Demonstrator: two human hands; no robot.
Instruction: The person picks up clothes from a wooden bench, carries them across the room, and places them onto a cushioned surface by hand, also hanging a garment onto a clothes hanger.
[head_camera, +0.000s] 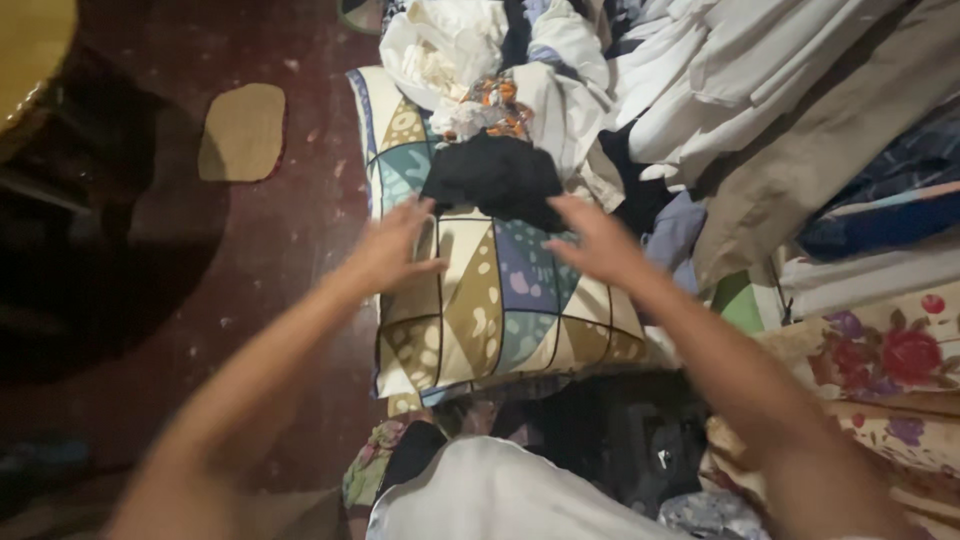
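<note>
The black garment (495, 178) lies crumpled on the far end of a patterned pillow (500, 300), a soft, matte, dark cloth bunched into a rough trapezoid, wider toward the near side. Its long axis runs roughly from 9 to 3 o'clock across the pillow; which end is which cannot be told from the folds.

The pillow is a plump rectangle in a smooth printed cover of triangles and diamonds in tan, teal, purple and cream, speckled with pale spots. Its long axis runs from 12 to 6 o'clock, leaning slightly to the left at the far end.

The left hand (395, 250) hovers at 8 o'clock from the garment, fingers spread and loosely curved, over the left edge of the pillow and gripping nothing. The right hand (598, 240) is at 4 o'clock from the garment, fingers spread and extended toward it, the fingertips just beside its near edge; it holds nothing.

At 12 o'clock an orange-patterned cloth (495, 100) sits among rumpled white clothes (640, 70). At 3 o'clock a beige fabric (820, 150) slopes down, and at 4 o'clock lies a floral sheet (880, 350) with red roses. At 9 o'clock is the dark red floor (280, 250), worn and scuffed, with a tan patch (242, 132).
</note>
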